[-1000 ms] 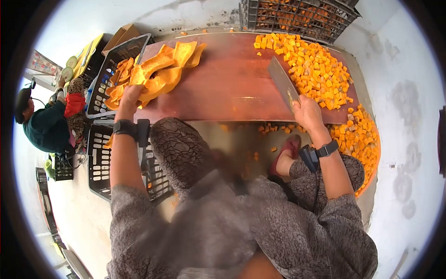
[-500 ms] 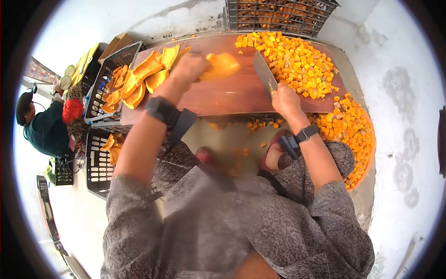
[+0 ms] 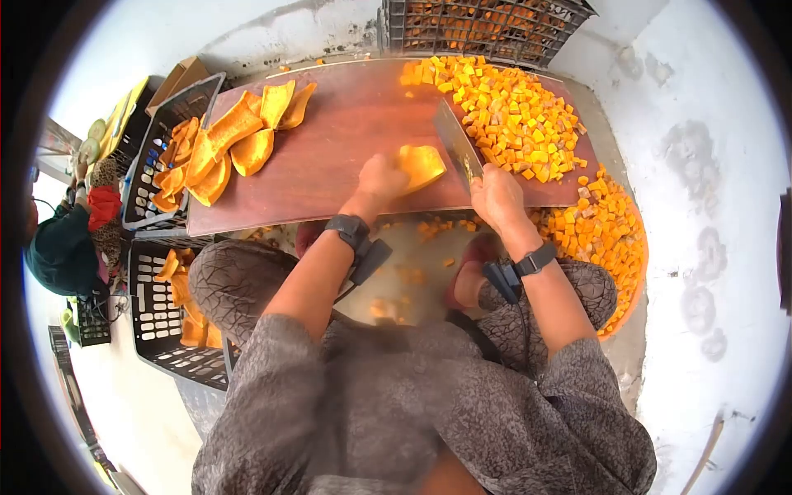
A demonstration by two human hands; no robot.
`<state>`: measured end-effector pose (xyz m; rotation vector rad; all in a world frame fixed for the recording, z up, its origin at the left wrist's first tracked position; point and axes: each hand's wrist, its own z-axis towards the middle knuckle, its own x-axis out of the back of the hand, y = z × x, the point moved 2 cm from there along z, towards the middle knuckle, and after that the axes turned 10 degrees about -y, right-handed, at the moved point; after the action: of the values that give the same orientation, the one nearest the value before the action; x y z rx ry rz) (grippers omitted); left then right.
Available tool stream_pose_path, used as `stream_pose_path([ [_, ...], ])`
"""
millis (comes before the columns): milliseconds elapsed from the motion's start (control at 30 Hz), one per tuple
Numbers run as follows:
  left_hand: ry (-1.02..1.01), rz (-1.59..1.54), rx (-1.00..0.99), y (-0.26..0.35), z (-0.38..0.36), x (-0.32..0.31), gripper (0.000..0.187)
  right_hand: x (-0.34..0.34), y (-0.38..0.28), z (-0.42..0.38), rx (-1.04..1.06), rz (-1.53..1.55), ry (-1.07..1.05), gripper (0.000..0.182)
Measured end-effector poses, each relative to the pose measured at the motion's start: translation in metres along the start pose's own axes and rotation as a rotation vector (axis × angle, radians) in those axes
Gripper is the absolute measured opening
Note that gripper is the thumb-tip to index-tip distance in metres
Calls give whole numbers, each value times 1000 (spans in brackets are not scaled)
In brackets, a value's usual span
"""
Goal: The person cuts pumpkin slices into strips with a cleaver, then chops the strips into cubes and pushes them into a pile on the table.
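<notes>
My left hand (image 3: 383, 179) grips a curved piece of pumpkin (image 3: 421, 167) on the reddish-brown board (image 3: 330, 132). Just to the right, my right hand (image 3: 497, 196) is closed round the handle of a cleaver (image 3: 456, 139). Its broad blade stands on edge, angled away from me, between the held piece and a heap of pumpkin cubes (image 3: 520, 115). Several larger pumpkin slices (image 3: 235, 136) lie overlapped on the board's left end.
Black plastic crates with pumpkin pieces stand at the left, one (image 3: 157, 309) below another (image 3: 136, 206). More cubes fill an orange-rimmed container (image 3: 615, 247) at lower right. A crate (image 3: 487, 33) sits behind the board. At far left a person (image 3: 66, 247) sits.
My left hand has brought the pumpkin piece down and to the right, from near the slices to beside the cleaver. The cleaver has shifted slightly left and down in view.
</notes>
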<state>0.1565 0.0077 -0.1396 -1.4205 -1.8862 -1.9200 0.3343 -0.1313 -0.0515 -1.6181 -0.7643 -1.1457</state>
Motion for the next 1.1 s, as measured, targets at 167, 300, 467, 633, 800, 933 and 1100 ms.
stream_pose_path([
  [167,-3,66,-249,39,-45,15,72,-4,0,5,-1,-21,-26,21],
  [300,-83,162,-383,27,-49,17,79,-7,2,5,12,-48,-43,22],
  [467,-202,127,-444,24,-41,19,74,-2,9,5,27,113,22,28],
  [633,-186,228,-559,27,-42,19,67,15,-5,0,72,143,43,27],
  [800,-182,441,-716,29,-39,20,67,24,-18,-8,108,65,33,25],
  [933,-40,369,-897,22,-36,13,68,19,-16,-10,151,6,62,23],
  [1100,-77,410,-964,29,-33,8,64,16,-14,-10,128,-11,62,23],
])
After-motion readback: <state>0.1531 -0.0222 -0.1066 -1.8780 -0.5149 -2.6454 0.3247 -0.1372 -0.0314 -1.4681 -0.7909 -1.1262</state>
